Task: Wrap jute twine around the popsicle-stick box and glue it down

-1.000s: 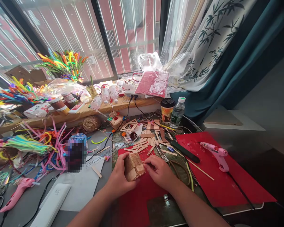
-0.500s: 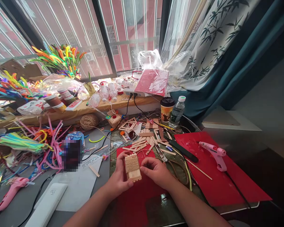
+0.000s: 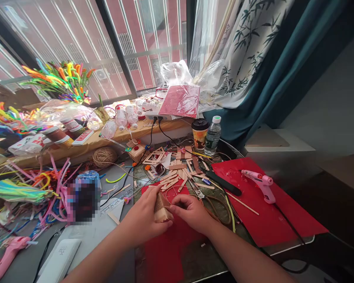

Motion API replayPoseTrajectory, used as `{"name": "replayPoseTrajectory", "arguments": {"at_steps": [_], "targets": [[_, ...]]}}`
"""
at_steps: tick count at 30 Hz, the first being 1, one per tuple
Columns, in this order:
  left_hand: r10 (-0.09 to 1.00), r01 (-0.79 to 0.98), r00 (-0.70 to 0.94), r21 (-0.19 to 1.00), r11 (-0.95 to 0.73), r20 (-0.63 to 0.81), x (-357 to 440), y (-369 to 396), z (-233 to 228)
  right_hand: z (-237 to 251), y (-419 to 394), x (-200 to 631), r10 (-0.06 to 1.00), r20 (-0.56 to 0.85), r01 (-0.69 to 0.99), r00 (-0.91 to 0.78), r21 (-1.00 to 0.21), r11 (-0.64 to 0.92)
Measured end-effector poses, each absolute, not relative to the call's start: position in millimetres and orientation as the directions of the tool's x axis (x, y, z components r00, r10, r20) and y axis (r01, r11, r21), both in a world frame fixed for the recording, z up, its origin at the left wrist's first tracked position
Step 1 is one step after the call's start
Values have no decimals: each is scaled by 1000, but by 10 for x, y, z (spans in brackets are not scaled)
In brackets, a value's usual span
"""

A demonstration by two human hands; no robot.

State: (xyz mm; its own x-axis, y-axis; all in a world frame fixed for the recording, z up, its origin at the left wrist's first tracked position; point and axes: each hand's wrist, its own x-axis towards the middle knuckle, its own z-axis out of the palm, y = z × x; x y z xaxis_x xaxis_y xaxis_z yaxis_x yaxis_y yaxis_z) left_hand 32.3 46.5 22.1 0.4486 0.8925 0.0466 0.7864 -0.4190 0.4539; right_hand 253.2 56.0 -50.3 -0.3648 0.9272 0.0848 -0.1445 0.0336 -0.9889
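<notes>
My left hand (image 3: 144, 214) is wrapped round a small craft-stick box (image 3: 163, 214), which is tilted and has brown twine wound about its side. Against the box's right side, my right hand (image 3: 189, 212) has thumb and forefinger pinched together on the twine (image 3: 167, 206). Its other fingers are curled. Part of the box is hidden behind the left fingers. Both hands are above a red sheet (image 3: 165, 255) on the dark table. From the ball of twine (image 3: 104, 157) at the back left, a strand runs across the table.
Loose craft sticks (image 3: 172, 179) lie just beyond my hands. A pink glue gun (image 3: 261, 184) rests on a red sheet at right; another glue gun (image 3: 10, 255) is at left. A paper cup (image 3: 200, 135) and water bottle (image 3: 213, 135) stand behind. Pipe cleaners (image 3: 20, 188) crowd the left.
The box has turned in my left hand, so its wound face is now angled away and an end shows. My left fingers cover more of it. The view has shifted slightly right.
</notes>
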Motion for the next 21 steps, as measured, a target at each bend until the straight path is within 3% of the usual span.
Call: {"name": "replayPoseTrajectory", "arguments": {"at_steps": [5, 9, 21], "targets": [[907, 643, 350, 643, -416, 236, 86, 382, -213, -417, 539, 2617, 924, 170, 28, -342, -981, 191], [911, 616, 360, 682, -394, 200, -93, 353, -462, -399, 530, 2626, 898, 240, 214, -368, -918, 333], [877, 800, 481, 401, -446, 17, 252, 404, -48, -511, 552, 2523, 847, 324, 287, -421, -838, 464]]}}
